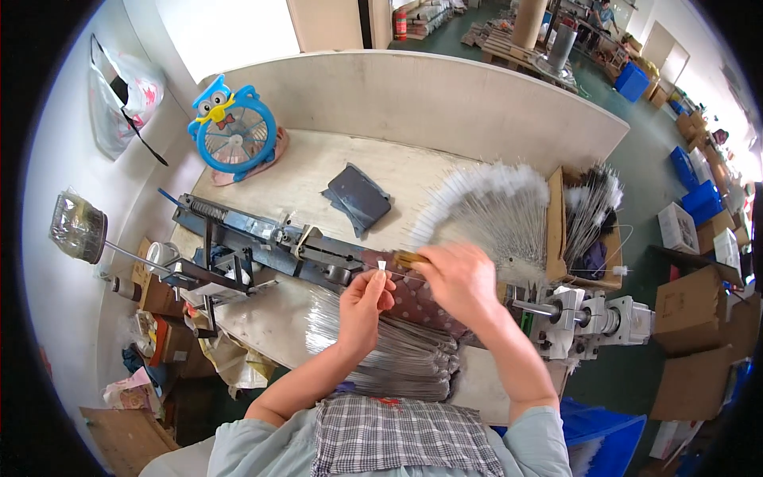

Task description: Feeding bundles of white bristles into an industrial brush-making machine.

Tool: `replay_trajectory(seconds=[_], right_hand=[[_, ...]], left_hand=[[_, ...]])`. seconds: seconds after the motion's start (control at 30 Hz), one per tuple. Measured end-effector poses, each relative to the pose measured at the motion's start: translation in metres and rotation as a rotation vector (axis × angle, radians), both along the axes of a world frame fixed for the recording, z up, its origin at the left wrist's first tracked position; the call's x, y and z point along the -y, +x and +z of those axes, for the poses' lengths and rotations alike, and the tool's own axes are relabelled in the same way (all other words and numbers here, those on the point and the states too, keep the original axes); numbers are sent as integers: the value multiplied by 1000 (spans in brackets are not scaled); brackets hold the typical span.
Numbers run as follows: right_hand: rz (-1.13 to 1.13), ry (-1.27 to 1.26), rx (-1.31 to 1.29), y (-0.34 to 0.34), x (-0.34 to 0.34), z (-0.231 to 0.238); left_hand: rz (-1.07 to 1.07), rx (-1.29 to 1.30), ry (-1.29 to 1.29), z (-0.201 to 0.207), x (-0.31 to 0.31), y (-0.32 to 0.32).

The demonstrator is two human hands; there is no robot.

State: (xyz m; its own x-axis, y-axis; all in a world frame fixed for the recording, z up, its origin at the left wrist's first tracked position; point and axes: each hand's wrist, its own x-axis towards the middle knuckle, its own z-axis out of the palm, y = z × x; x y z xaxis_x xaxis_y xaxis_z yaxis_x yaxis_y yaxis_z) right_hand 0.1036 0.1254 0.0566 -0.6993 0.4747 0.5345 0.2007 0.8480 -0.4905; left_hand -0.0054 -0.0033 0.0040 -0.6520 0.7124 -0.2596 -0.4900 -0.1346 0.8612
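Above the middle of the workbench, my left hand (366, 306) pinches a small white wedge-shaped piece (381, 265) between thumb and fingertips. To its right, my right hand (459, 278) is closed around a yellowish-brown tool handle (408, 257), its tip close to the white piece. That hand is slightly blurred, so the tool's kind does not show. A long dark metal bench fixture (270, 242) runs from the left toward both hands. Under my forearms lies a thick bundle of thin metal wires (397, 358), beside a spotted brown cloth (433, 306).
White-tipped wire brushes (497, 211) fan out at the right, by a cardboard box (558, 226) of more brushes. A motor-driven shaft unit (596, 318) sits at the right edge. A blue fan (236, 139) and a dark phone-like slab (359, 197) lie farther back.
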Motion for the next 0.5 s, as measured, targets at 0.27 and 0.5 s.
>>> replay_trajectory(seconds=[0.27,0.5], right_hand=[[25,-181,173,-28,13,-3],[48,-446,208,-29,14,0]], left_hand=[[-68,118,77,-2,4,-4],[-193,48,-7,-3,6,-12]])
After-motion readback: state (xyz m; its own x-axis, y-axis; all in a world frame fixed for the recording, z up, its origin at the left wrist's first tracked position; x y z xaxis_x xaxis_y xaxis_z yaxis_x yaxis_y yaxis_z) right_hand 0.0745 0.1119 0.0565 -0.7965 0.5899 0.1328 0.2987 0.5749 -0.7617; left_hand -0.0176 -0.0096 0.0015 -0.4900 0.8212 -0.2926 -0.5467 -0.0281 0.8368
